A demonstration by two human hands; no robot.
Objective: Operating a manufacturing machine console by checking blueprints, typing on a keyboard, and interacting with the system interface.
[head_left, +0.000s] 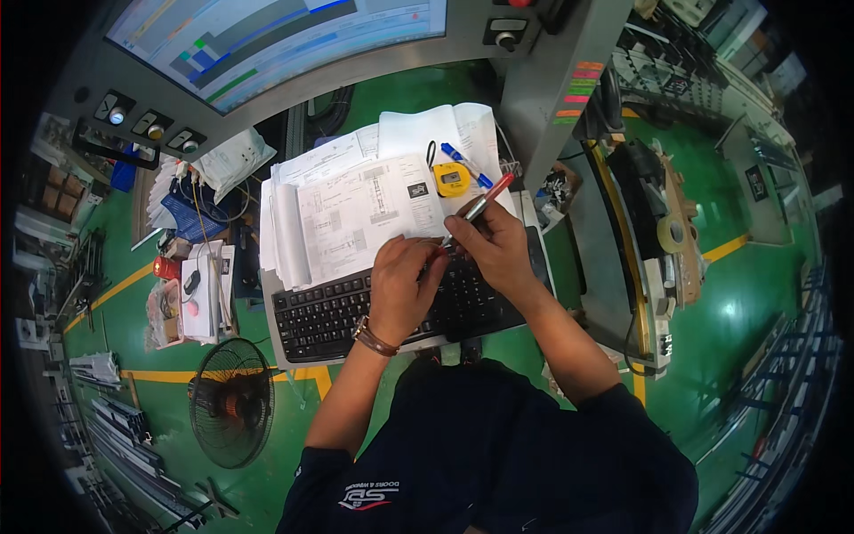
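My right hand point(494, 249) grips a pen with a red cap point(487, 199), its tip pointing down toward the paper's lower right corner. My left hand point(402, 285), a bracelet on its wrist, rests over a black keyboard point(329, 316), its fingertips touching the right hand near the pen's tip. A stack of white printed drawings point(356, 214) lies just beyond the keyboard. A yellow tape measure point(451, 179) and a blue marker point(466, 164) sit on the papers.
A tilted control panel with a screen point(267, 40) and round buttons point(116, 116) hangs overhead. A floor fan point(231, 400) stands on the green floor at the lower left. Clutter and cables point(191, 285) lie left; a tape roll point(673, 233) lies on a machine at right.
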